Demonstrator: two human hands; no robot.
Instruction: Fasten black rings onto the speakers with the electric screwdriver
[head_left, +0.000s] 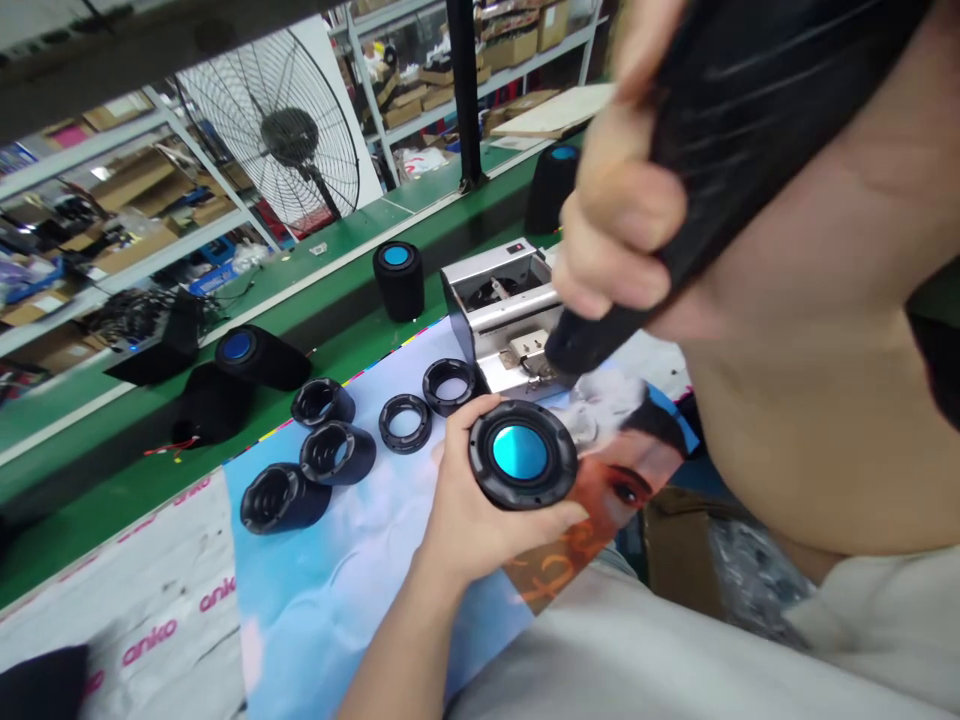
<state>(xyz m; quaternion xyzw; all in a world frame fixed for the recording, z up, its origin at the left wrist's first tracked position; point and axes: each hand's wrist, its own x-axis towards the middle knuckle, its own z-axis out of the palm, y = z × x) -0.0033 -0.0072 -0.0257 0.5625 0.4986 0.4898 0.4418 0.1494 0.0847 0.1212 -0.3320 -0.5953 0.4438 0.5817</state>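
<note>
My left hand [469,510] is closed around a round black speaker part with a shiny blue centre [523,453], held above the printed sheet. My right hand [622,215] is raised close to the camera, fingers wrapped round a long black sleeve-like piece [720,150] whose lower end [581,345] hangs just above a grey metal machine [504,310]. Two black rings [405,423] [450,385] lie flat left of my left hand. Beside them lie three short black tube housings [283,497] [337,452] [322,402].
A green conveyor belt [112,450] runs behind the printed sheet [337,590], carrying black cylindrical speakers [398,280] [259,357] [553,185]. A large floor fan [289,135] and shelves with cartons stand behind. A black post [465,95] rises from the belt's far side.
</note>
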